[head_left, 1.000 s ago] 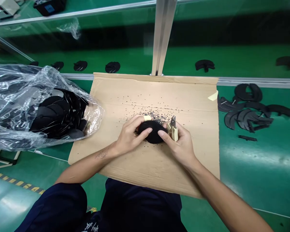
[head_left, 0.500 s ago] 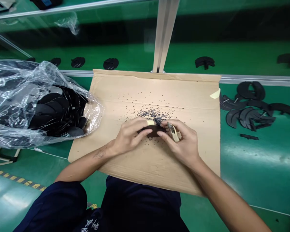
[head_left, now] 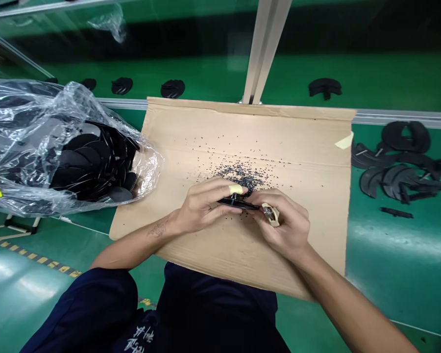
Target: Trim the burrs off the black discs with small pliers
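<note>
Left hand grips thin black disc edge-on; appears light, flexible, best held at rim. Right hand clenches cream-handled cutters

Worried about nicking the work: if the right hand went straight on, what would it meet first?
Probably the black disc, edge-on in the left hand; the cutters in the right hand sit at its end, perhaps touching, though depth is unclear.
</note>
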A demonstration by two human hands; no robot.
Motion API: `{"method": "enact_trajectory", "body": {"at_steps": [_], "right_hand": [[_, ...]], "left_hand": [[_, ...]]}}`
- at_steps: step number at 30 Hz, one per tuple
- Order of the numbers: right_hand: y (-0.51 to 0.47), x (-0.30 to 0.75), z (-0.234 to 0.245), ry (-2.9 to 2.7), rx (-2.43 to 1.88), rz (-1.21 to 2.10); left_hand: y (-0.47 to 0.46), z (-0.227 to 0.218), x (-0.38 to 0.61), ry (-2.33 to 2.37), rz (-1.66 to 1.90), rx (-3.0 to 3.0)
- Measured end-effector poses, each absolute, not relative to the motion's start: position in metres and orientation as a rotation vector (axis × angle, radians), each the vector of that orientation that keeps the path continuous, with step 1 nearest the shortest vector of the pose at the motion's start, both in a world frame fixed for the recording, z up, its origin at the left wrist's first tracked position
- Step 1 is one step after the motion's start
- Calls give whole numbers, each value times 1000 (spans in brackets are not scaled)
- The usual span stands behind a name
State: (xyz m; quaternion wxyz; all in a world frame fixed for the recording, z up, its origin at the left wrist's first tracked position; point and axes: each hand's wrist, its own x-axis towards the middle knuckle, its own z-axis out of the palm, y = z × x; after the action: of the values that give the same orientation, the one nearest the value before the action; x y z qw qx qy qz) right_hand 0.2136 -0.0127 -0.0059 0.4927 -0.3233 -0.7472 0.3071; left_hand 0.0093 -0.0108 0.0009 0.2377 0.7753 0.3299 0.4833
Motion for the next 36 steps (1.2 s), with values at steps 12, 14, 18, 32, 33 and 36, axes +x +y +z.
{"method": "enact_trajectory", "body": {"at_steps": [12,14,18,32,33,36], "right_hand": [[-13,214,-1,-1840,-796,795],[-14,213,-1,-1830,-798,832],[-15,211,0,-1779,-825,884],[-10,217,4,-1788,-825,855],[-9,219,5,-1800,-842,846],[-2,225,3,-1872,-907,747]], "left_hand": [[-17,10,8,947,1313,2138],[-17,10,8,975,1320,2133],[-15,11,8,962,1289,2136],[-15,1,7,965,1256,2106],[-15,2,6,988,1254,2109],[-14,5,4,1039,1263,2105]]}}
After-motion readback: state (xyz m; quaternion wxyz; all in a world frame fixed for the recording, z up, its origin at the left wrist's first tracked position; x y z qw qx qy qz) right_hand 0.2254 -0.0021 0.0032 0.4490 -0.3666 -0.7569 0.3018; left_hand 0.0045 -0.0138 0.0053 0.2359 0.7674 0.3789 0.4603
